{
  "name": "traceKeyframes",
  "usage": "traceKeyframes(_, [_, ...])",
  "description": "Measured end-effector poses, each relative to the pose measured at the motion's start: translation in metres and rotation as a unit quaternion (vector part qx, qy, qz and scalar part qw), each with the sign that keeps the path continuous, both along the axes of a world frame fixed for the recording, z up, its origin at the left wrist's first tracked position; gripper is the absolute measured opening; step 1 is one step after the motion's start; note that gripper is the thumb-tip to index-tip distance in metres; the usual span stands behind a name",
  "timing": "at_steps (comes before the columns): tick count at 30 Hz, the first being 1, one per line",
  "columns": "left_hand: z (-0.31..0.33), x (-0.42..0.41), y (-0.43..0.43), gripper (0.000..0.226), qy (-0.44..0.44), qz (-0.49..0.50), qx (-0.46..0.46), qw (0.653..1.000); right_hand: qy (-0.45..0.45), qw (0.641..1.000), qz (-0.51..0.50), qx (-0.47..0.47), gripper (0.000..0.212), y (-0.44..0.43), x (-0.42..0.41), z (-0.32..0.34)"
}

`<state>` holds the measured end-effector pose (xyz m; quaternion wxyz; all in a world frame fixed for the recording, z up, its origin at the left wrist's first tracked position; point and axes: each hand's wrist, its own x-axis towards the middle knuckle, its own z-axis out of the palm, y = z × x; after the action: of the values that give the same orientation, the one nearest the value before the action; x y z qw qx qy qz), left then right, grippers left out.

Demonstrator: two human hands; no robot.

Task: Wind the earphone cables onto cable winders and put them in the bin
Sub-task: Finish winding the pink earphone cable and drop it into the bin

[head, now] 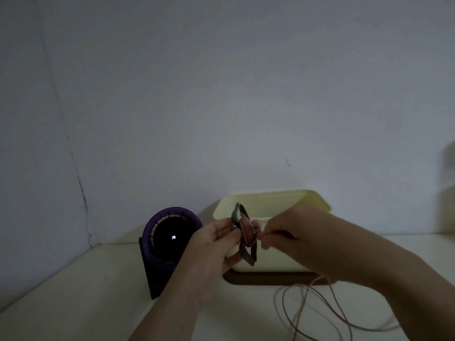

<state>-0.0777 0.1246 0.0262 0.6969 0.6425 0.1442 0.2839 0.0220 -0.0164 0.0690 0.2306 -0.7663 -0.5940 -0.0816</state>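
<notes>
Where the hands meet: just in front of the near wall of the bin, above the table, in dim light.
Left hand [214, 249]: reaches in from the near centre; thumb and fingers are curled and pinch the left edge of the cable winder, holding it upright.
Cable winder [248, 254]: dark grey, flat and angular, raised off the table between the two hands, in front of the bin's left half.
Earphone cable [246, 228]: pink; several turns sit round the winder's middle, and the rest lies in loose loops on the table at the near right.
Right hand [293, 232]: comes in from the right; its fingers are curled tight, pinching the cable just right of the winder.
Bin [283, 259]: cream, rectangular, open at the top, against the far wall; what lies inside cannot be seen.
Board [270, 279]: dark brown, under the bin.
Round device [172, 238]: purple rim, black face showing a small lit "20", just left of the bin.
Table [73, 291]: pale cream.
Wall [221, 94]: grey-blue, with a thin crack running down at the left.
</notes>
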Motion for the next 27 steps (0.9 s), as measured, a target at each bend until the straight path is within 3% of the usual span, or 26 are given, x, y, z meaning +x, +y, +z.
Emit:
traceKeyframes(5, [-0.002,-0.002,-0.001,0.022,0.044,0.003,0.17,0.984,0.025,0.993,-0.056,0.097,0.025,-0.012,0.008,0.01])
traceKeyframes(11, [0.001,-0.005,-0.012,0.025,0.036,-0.094,0.166,0.981,0.084,0.978,-0.01,0.193,0.023,-0.006,0.02,0.004])
traceKeyframes(17, [0.01,-0.012,-0.008,0.026,-0.006,-0.155,0.154,0.976,0.236,0.936,0.028,0.26,0.036,0.003,0.033,-0.005])
traceKeyframes(20, [0.009,-0.012,-0.006,0.03,-0.011,-0.17,0.163,0.972,0.332,0.9,0.065,0.275,0.035,0.007,0.032,-0.008])
traceKeyframes(24, [0.009,-0.012,-0.005,0.031,-0.012,-0.153,0.166,0.974,0.492,0.816,0.137,0.271,0.03,0.015,0.03,-0.014])
traceKeyframes(27, [0.009,-0.013,-0.004,0.03,-0.008,-0.142,0.172,0.975,0.552,0.779,0.17,0.244,0.028,0.02,0.026,-0.017])
